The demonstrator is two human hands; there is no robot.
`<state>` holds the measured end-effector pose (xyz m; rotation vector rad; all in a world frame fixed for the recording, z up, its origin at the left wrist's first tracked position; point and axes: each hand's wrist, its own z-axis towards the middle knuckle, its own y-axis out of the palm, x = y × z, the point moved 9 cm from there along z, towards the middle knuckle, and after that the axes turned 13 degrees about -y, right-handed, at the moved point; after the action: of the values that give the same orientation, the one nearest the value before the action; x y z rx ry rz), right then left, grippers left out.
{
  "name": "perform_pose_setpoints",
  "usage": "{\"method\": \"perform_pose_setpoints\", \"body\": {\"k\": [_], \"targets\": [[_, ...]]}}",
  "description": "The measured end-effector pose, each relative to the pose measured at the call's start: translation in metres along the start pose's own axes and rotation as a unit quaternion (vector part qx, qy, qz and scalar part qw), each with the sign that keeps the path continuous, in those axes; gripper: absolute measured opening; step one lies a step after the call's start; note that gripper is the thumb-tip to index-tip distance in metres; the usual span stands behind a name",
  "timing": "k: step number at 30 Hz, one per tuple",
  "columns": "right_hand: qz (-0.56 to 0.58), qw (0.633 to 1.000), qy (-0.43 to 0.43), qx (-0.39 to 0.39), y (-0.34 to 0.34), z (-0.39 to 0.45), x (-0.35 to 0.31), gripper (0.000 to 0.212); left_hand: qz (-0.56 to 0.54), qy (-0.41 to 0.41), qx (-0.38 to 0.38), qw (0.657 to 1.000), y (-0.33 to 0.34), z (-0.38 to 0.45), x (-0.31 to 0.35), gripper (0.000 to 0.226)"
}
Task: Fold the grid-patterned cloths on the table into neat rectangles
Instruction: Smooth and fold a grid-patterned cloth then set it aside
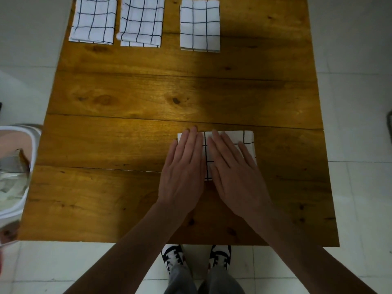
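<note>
Pressing flat, the left hand (182, 172) and right hand (233, 172) lie open, side by side, on the folded grid cloth (247, 139) at lower middle. Push evenly so the edges stay lined up.

My left hand (182, 172) and right hand (233, 175) lie flat, palms down and side by side, pressing a small folded grid cloth (247, 141) against the wooden desk (127, 134). At the far edge three folded cloths sit in a row: the left cloth (93, 20), the middle cloth (141, 22), and the right cloth (199, 25) a little apart. A white bin (25, 166) stands on the tiled floor (360, 187) just beside the desk's left edge.
</note>
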<state>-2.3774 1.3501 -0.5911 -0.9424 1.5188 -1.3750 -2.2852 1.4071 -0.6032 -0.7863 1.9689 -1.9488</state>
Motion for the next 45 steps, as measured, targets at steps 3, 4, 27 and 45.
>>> {"method": "perform_pose_setpoints", "body": {"k": [3, 4, 27, 45], "targets": [[0.019, 1.0, 0.012, -0.005, 0.011, 0.017, 0.001, 0.058, 0.008, -0.005, -0.005, 1.0, 0.013, -0.001, -0.001, 0.065], [0.028, 0.999, 0.016, -0.009, 0.016, 0.019, 0.001, 0.059, 0.01, -0.004, -0.001, 1.0, 0.015, -0.001, -0.001, 0.065], [0.05, 0.989, 0.127, -0.052, 0.026, -0.013, 0.065, 0.073, 0.035, -0.034, -0.029, 0.998, 0.019, 0.002, -0.012, 0.072], [0.083, 0.993, 0.025, -0.084, -0.021, 0.037, 0.051, 0.056, 0.071, 0.068, -0.059, 0.993, -0.01, 0.016, -0.011, 0.078]]}}
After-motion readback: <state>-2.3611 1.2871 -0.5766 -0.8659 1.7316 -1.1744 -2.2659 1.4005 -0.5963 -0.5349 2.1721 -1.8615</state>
